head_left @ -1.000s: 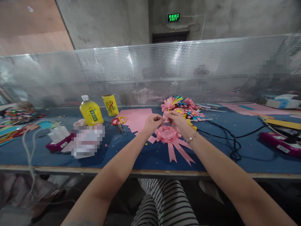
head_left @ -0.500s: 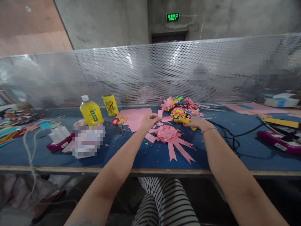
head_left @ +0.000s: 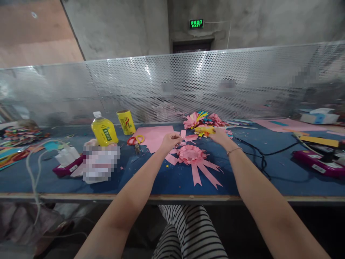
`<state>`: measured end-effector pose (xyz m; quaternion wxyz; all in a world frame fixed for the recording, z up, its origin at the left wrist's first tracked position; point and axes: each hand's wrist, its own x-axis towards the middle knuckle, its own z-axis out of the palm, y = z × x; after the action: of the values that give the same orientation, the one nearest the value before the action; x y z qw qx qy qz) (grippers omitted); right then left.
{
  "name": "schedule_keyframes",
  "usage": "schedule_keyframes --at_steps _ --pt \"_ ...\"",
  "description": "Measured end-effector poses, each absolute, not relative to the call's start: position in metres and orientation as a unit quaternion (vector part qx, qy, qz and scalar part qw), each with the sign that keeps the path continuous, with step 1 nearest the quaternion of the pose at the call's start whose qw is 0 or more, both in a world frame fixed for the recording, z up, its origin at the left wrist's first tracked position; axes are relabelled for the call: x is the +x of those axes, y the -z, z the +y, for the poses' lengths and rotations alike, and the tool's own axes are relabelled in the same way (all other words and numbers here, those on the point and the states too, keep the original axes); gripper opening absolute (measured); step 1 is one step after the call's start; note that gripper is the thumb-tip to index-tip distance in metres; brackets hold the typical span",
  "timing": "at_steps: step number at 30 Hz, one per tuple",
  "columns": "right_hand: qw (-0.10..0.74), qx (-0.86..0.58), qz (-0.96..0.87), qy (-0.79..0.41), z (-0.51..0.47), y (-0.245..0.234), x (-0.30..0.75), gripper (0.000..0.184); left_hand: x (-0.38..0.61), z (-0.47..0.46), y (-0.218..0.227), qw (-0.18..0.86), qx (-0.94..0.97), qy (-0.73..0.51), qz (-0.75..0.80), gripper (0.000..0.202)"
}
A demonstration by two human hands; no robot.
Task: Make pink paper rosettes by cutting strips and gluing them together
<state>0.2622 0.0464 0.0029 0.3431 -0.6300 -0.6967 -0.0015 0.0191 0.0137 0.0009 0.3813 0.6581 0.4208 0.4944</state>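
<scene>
My left hand (head_left: 171,140) is closed in a pinch on a small pink paper strip (head_left: 183,133), held upright above the blue table. In my right hand (head_left: 219,137) is a yellow glue gun (head_left: 203,130), its nose pointing left toward the strip. Below and between both hands lies a pink paper rosette (head_left: 191,154) with pleated edges and forked paper tails (head_left: 206,172) spreading toward the front edge. Cut pink paper pieces (head_left: 170,159) lie beside it. Behind the glue gun sits a pile of colourful paper flowers (head_left: 194,120), partly covered by it.
Pink sheets (head_left: 156,135), red-and-yellow scissors (head_left: 135,139), a bottle of yellow liquid (head_left: 104,131) and a yellow canister (head_left: 126,122) are to the left. Black cables (head_left: 262,154) and a purple power strip (head_left: 318,163) lie right. A perforated metal divider (head_left: 134,86) stands behind.
My right hand has moved the glue gun up and left, closer to the paper strip and over the flowers. My left hand stays nearly in place with the strip.
</scene>
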Motion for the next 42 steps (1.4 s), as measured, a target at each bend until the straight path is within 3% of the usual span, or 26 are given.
schedule_keyframes --at_steps 5,9,17,42 --pt "0.403 -0.594 -0.696 -0.012 0.032 -0.014 0.240 0.037 0.019 0.017 0.001 0.383 0.657 -0.501 0.413 0.023" --pt "0.417 -0.598 -0.681 0.068 0.023 -0.014 0.227 0.048 0.020 0.013 -0.002 0.374 0.648 -0.512 0.422 0.017" --pt "0.404 -0.568 -0.707 0.120 0.021 -0.013 0.219 0.033 0.023 0.007 -0.007 0.369 0.644 -0.517 0.426 0.013" --pt "0.363 -0.571 -0.729 0.103 0.025 -0.012 0.222 0.033 0.024 0.001 -0.014 0.373 0.617 -0.528 0.449 0.008"
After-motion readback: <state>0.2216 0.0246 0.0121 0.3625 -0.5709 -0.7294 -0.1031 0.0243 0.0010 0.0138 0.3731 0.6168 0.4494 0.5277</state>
